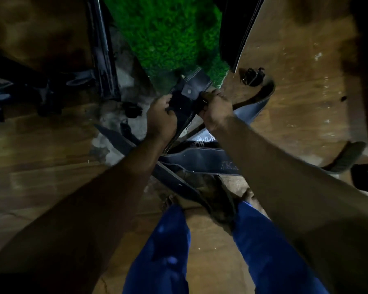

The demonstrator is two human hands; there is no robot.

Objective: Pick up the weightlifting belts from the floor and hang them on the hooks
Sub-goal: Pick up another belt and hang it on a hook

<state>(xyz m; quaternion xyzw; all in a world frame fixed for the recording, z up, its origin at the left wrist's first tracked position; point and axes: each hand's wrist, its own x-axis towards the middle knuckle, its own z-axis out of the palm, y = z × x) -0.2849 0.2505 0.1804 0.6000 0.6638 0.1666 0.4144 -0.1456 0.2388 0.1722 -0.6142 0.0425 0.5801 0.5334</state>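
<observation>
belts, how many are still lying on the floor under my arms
2 that I can tell apart: a lettered black belt lying across below the hands, and a plainer strap angled toward the feet. The belt in both hands is extra. Dim overlap may hide more.

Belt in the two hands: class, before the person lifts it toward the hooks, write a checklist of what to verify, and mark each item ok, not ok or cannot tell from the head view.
1. Left hand grips the dark belt: ok, fingers curl round its edge.
2. Right hand grips the same belt: ok, it is closed on the other edge.
3. Held belt free of the other belts on the floor: cannot tell, its lower end runs down between the arms into the pile.
4. Hooks in sight: not ok, none can be made out in this view.
5. Feet clear of the belts: not ok, a belt lies against the bare feet.
</observation>
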